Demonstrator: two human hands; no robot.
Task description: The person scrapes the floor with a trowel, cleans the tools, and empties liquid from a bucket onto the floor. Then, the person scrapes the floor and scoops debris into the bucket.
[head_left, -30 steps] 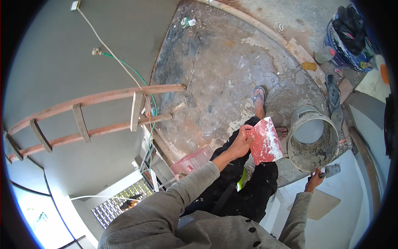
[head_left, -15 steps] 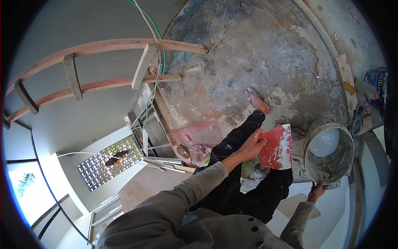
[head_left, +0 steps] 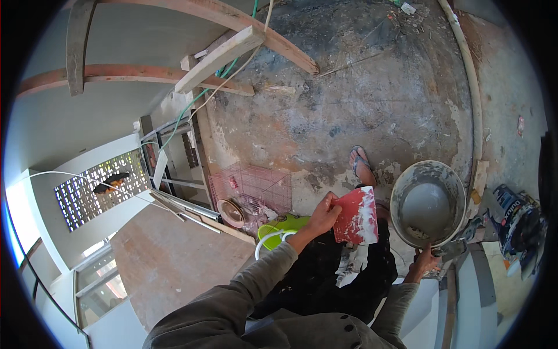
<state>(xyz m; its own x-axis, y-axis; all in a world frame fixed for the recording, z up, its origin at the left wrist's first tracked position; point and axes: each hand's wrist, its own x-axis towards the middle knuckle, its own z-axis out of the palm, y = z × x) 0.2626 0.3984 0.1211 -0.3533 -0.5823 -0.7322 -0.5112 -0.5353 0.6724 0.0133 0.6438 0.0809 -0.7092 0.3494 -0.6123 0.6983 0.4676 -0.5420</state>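
My left hand [head_left: 324, 216] is closed on one edge of a flat red putty spreader [head_left: 347, 216], held out over my legs. White putty [head_left: 366, 216] is smeared along the spreader's far edge. To the right, my right hand [head_left: 427, 260] grips the near rim of a round bucket [head_left: 397, 218]. Greyish-white wet material [head_left: 427, 200] lies inside, and dried residue coats the walls. A grey flat-bladed tool [head_left: 451, 249] juts out beside my right fingers; whether they hold it too is hard to make out.
A wooden ladder-like frame [head_left: 226, 11] crosses the upper left, with a green hose [head_left: 180, 113] by it. A pink wire cage [head_left: 261, 186] and lime-green container [head_left: 290, 223] stand left of my legs. A dark printed bag [head_left: 514, 212] lies at right.
My view has shifted. The bucket now sits lower left in it and shows more of its inside. My left hand with the spreader also appears further left; both grips are kept.
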